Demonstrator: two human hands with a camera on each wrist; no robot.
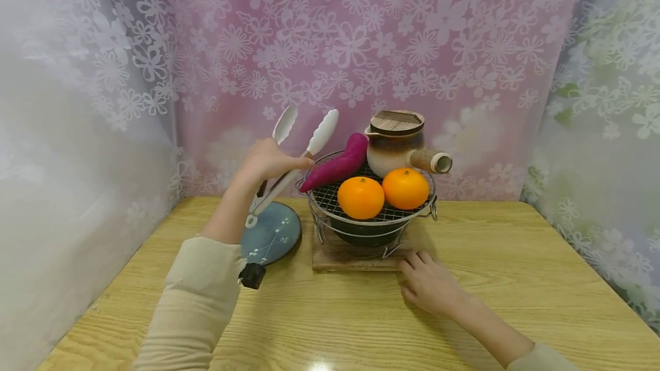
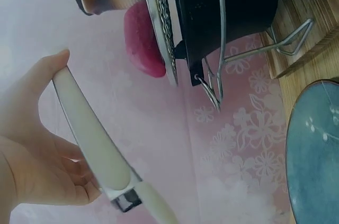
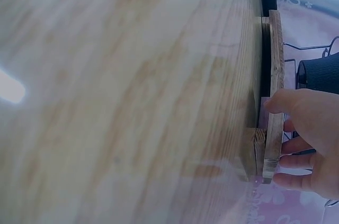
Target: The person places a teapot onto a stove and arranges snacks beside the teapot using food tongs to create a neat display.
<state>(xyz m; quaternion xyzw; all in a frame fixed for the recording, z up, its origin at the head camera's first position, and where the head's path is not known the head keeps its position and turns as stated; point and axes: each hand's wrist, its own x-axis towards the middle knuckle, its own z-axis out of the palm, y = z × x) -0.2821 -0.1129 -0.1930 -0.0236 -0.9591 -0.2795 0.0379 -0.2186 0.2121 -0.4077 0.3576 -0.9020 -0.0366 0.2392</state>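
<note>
My left hand (image 1: 270, 160) grips a pair of tongs (image 1: 322, 132) in the head view, its white scalloped tips spread apart and pointing up over the blue plate (image 1: 278, 228). In the left wrist view, the thumb lies on one arm of the tongs. My right hand (image 1: 433, 284) holds the front right corner of a wooden board (image 1: 356, 265); the right wrist view has the thumb at its edge and the fingers over its top. On that board stands a round black grill (image 1: 368, 232) with a wire rack. A purple sweet potato (image 1: 340, 166) lies on the rack, left of the tongs' far side.
Two oranges (image 1: 361, 198) sit at the front of the rack. Behind them stands a clay pot (image 1: 389, 156) with a wooden lid, its side handle pointing right. The wooden table (image 1: 490, 256) meets flowered curtains (image 1: 350, 33) at the back and sides.
</note>
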